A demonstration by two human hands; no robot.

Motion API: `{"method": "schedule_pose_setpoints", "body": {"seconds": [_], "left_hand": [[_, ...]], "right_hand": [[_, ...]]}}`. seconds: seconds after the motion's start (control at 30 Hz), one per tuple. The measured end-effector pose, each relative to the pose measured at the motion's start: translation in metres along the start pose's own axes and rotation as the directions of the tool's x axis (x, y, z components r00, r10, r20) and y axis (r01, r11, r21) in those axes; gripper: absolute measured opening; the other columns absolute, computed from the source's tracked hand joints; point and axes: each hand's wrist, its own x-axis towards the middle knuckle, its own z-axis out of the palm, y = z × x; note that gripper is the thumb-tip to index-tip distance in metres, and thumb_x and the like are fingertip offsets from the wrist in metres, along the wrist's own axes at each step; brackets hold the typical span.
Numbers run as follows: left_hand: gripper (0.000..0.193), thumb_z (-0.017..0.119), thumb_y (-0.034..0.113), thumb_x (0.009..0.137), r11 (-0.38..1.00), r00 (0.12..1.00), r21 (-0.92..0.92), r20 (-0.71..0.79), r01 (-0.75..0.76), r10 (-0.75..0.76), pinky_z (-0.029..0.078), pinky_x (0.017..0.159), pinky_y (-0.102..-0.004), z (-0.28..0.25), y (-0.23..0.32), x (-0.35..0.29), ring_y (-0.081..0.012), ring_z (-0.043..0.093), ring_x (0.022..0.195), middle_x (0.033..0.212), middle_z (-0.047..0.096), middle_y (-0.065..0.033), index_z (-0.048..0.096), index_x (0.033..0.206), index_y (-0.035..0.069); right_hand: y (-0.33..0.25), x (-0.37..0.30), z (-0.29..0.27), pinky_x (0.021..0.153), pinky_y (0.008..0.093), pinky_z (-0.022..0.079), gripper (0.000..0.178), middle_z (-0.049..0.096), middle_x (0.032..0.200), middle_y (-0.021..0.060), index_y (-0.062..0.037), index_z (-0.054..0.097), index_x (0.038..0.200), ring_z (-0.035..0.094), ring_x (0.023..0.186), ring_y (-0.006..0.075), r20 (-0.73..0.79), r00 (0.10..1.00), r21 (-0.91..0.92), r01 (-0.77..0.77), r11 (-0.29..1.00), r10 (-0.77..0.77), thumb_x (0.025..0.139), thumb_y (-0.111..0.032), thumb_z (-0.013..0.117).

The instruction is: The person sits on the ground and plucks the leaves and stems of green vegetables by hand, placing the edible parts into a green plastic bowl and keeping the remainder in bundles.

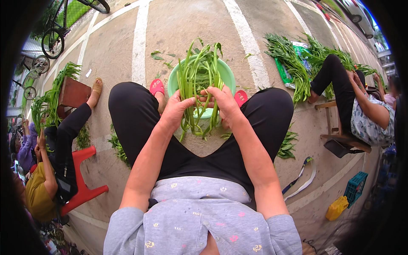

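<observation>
Green stalks — smooth, slender, arching — are clamped in the left hand and right hand, above a round basin.

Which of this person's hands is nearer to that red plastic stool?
Left. The red plastic stool stands off to the person's left. The left hand holds the green stems on that side; the right hand is farther across.
</observation>
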Motion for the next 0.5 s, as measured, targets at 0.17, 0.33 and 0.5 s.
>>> {"method": "schedule_pose_setpoints", "body": {"seconds": [0.17,0.33,0.5], "left_hand": [[0.024,0.057,0.003,0.078,0.999,0.984,-0.019,-0.175,-0.027,0.023,0.046,0.065,-0.0251,-0.005,-0.002,0.002,-0.0133,0.056,0.071,0.086,0.058,-0.0051,0.051,0.101,0.002],[0.022,0.058,0.002,0.078,0.994,0.943,-0.038,-0.323,-0.102,0.084,0.047,0.063,-0.0263,-0.022,-0.005,0.009,-0.0148,0.056,0.070,0.086,0.057,-0.0062,0.051,0.099,0.001],[0.027,0.060,0.002,0.077,0.995,0.976,-0.096,-0.215,-0.031,0.010,0.048,0.065,-0.0269,-0.010,0.000,0.004,-0.0151,0.056,0.071,0.088,0.059,-0.0072,0.050,0.102,0.001]], "right_hand": [[-0.016,-0.006,-0.001,0.046,0.0277,0.045,0.018,0.058,0.077,0.0112,-0.0030,0.044,0.097,0.054,0.053,0.0147,-0.106,0.992,-0.002,0.072,0.997,-0.072,0.081,-0.011,0.047],[-0.034,-0.001,-0.018,0.038,0.0224,0.039,0.005,0.049,0.059,0.0016,-0.0046,0.049,0.077,0.046,0.042,0.0090,-0.474,0.815,0.152,0.448,0.881,-0.333,0.080,-0.007,0.053],[-0.028,-0.004,-0.022,0.039,0.0220,0.037,0.014,0.050,0.059,0.0000,-0.0056,0.054,0.081,0.045,0.044,0.0080,-0.234,0.958,0.122,0.197,0.973,-0.164,0.078,-0.015,0.064]]}}
